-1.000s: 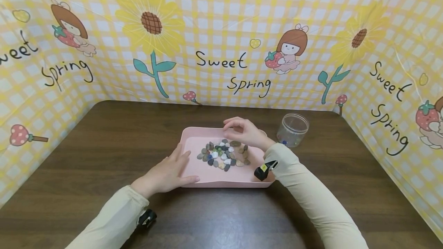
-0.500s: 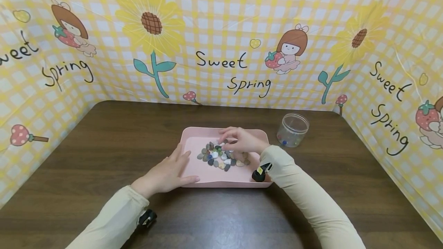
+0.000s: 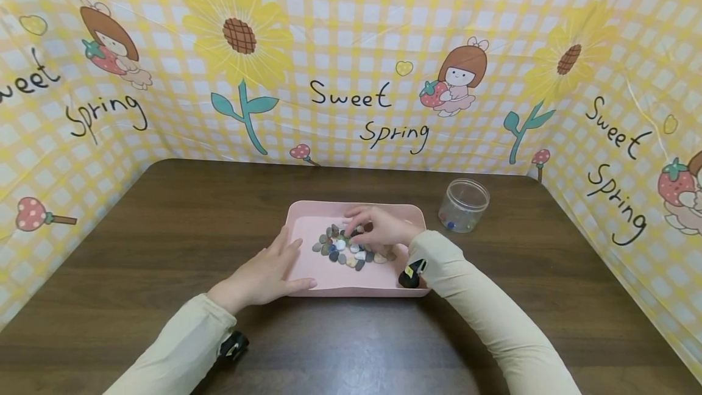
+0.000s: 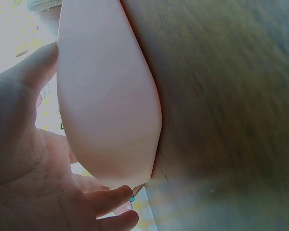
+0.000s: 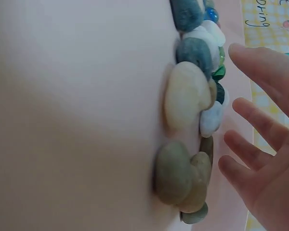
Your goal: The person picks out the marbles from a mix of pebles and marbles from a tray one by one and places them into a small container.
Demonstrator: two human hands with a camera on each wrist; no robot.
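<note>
A shallow pink tray (image 3: pixel 329 282) holds a cluster of grey, white and tan pebbles (image 3: pixel 359 266). Among them sit glass marbles, including a green marble (image 5: pixel 218 72) and a blue marble (image 5: pixel 211 15) in the right wrist view. My right hand (image 3: pixel 381 227) hovers low over the cluster, its fingers spread and thumb and index reaching down near the green marbles. Nothing shows between those fingers. My left hand (image 3: pixel 265 270) rests along the tray's left side with fingers extended, its thumb over the front rim; the left wrist view shows it beside the tray wall (image 4: pixel 108 96).
Behind and right of the tray stands a clear, lidless jar (image 3: pixel 465 203) with a few marbles at its bottom, one of them a blue marble (image 3: pixel 451 225). The brown wooden table (image 3: pixel 208 200) is bordered by a yellow checked cloth (image 3: pixel 351 35).
My right hand has come down from above the tray's back rim to the pebbles, its fingertips now lower and closer to them. The left hand and the tray stay in place.
</note>
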